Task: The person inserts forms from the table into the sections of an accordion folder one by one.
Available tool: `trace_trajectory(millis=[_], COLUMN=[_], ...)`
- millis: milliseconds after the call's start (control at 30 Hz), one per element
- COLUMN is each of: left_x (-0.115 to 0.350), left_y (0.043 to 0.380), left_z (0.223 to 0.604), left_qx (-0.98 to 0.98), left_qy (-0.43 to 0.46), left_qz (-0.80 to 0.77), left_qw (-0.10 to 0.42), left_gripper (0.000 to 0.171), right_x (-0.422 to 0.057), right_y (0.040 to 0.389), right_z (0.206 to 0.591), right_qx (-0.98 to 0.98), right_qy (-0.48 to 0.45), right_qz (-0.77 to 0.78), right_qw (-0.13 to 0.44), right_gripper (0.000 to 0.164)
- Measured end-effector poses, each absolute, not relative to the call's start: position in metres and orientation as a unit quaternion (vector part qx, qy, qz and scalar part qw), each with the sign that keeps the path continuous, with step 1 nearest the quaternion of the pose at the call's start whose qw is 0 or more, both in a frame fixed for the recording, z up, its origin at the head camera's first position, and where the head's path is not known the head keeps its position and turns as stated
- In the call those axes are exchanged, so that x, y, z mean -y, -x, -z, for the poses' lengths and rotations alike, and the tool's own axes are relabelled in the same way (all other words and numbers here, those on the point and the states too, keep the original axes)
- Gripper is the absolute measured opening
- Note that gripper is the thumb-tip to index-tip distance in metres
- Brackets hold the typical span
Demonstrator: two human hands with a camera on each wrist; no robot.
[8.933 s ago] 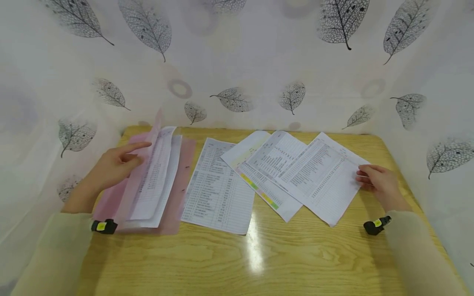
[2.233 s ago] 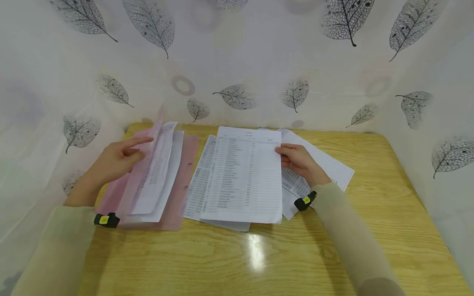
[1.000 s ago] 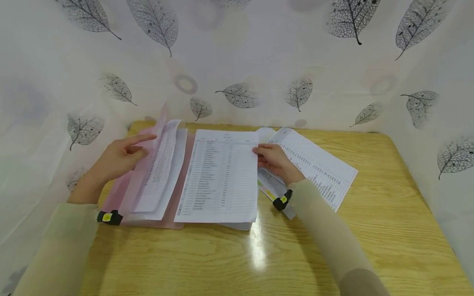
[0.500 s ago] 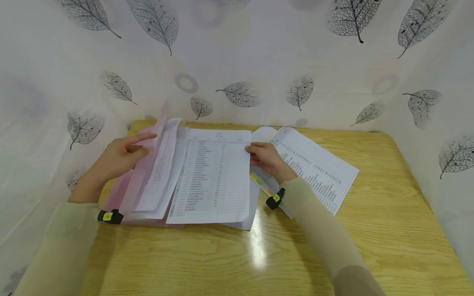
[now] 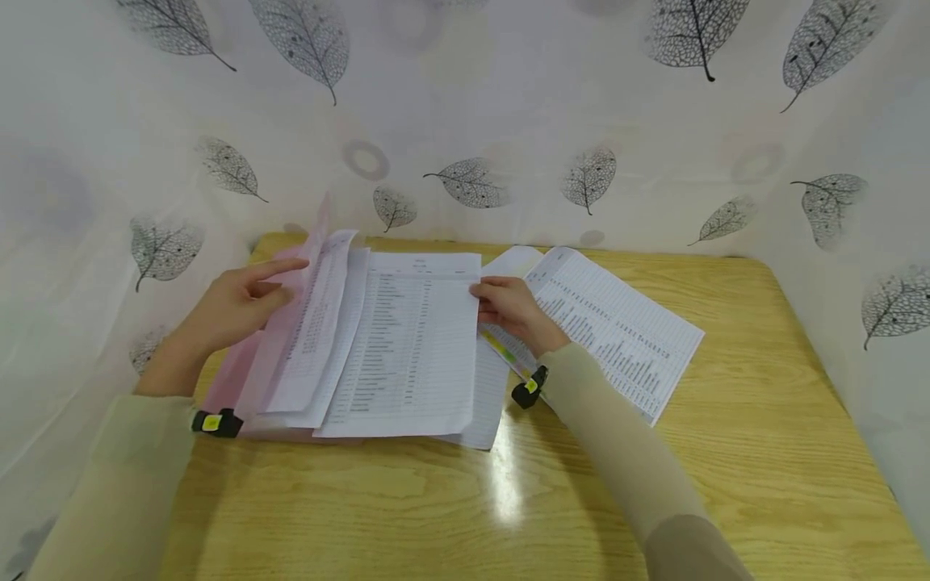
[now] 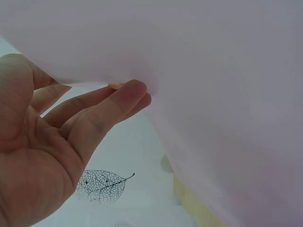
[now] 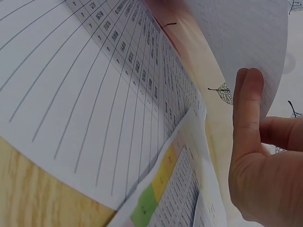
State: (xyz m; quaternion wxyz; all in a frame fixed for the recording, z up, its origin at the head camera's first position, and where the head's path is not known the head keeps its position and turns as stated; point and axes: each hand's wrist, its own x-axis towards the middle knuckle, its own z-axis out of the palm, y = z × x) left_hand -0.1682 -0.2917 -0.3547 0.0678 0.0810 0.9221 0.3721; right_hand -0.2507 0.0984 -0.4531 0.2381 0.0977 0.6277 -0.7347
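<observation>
"While you look through the head view, which way does the printed sheet (image 5: 407, 347) lie from the fingers?"

"To the left of the right hand (image 5: 514, 308), whose fingers pinch its right edge near the far corner. Its long axis runs near to far, roughly alongside the white pages (image 5: 316, 347) in the pink folder (image 5: 231, 378). Its left edge meets those pages; over or under, I can't tell."

"And the left hand (image 5: 234, 308)?"

"Nearer the folder. From the left wrist, thumb and fingers close narrowly on the pink cover (image 6: 213, 94), which spreads above and right of them."

"So the pages sit between both sets of fingers. I'd say everything hinges on that."

"I'd judge so too. From the right wrist, the sheet rises above the gripping fingers, while loose papers (image 7: 71, 118), one bearing a coloured band (image 7: 165, 165), lie left of and below them on the desk (image 7: 52, 198)."
</observation>
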Motion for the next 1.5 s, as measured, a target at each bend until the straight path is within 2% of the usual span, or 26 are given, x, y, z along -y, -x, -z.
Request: trace_trajectory(millis=[667, 1500], left_x=[0.290, 0.289], left_y=[0.170, 0.170], left_z=[0.356, 0.355], left_qx=[-0.920, -0.920], left_qy=[-0.080, -0.076], left_qz=[-0.379, -0.378], left_qw=[0.064, 0.065], left_gripper=[0.047, 0.047], right_x=[-0.084, -0.088], right_y=[0.255, 0.256], right_z=[0.457, 0.462], right_qx=[-0.628, -0.612], right_qy=[-0.105, -0.122], right_qz=[0.735, 0.749], right_qw=[0.234, 0.220], right_gripper=[0.048, 0.045])
